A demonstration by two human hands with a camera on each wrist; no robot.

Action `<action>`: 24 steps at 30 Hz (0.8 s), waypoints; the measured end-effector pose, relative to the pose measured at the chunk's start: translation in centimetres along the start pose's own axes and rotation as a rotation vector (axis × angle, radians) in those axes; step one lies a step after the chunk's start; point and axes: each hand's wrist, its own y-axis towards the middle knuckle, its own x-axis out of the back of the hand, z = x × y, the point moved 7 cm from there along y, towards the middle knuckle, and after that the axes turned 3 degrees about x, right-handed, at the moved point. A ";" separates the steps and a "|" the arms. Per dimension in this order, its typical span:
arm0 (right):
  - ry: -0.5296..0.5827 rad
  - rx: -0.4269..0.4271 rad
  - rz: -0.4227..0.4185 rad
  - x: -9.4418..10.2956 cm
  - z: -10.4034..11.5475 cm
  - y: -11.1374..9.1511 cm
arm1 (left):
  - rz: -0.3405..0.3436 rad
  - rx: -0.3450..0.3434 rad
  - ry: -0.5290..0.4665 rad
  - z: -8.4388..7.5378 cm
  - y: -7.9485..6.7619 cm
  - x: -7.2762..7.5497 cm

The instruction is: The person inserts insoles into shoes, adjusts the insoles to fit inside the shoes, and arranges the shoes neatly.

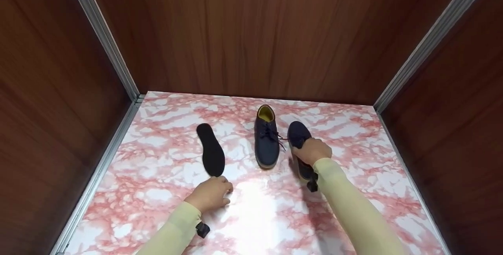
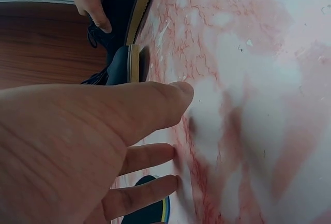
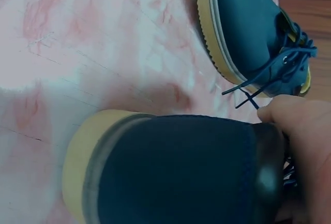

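Note:
A black insole lies flat left of centre; its tip also shows as a dark end with a coloured edge below the fingers in the left wrist view. My left hand is by its near end, fingers loosely bent and holding nothing; whether it touches the insole I cannot tell. My right hand grips a dark blue lace-up shoe around its middle, toe pointing away and heel towards me. Its opening is mostly hidden under the hand. A matching shoe stands to its left, toe towards me.
The table has a red-and-white marbled surface. A brown wood-grain panel closes the back, with similar panels at both sides and metal rails at the corners. Loose laces trail from the standing shoe towards the gripped one.

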 end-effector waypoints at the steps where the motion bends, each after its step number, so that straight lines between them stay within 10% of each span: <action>1: -0.006 0.002 -0.022 0.2 0.1 0.0 | 0.000 -0.001 0.001 0.0 0.0 0.0; 11: -0.077 0.151 -0.348 3.4 4.1 -0.4 | -0.008 -0.019 0.006 -0.3 0.1 0.3; 24: 0.037 0.199 -0.234 2.3 9.3 1.9 | -0.021 -0.023 0.010 -0.3 0.4 -0.1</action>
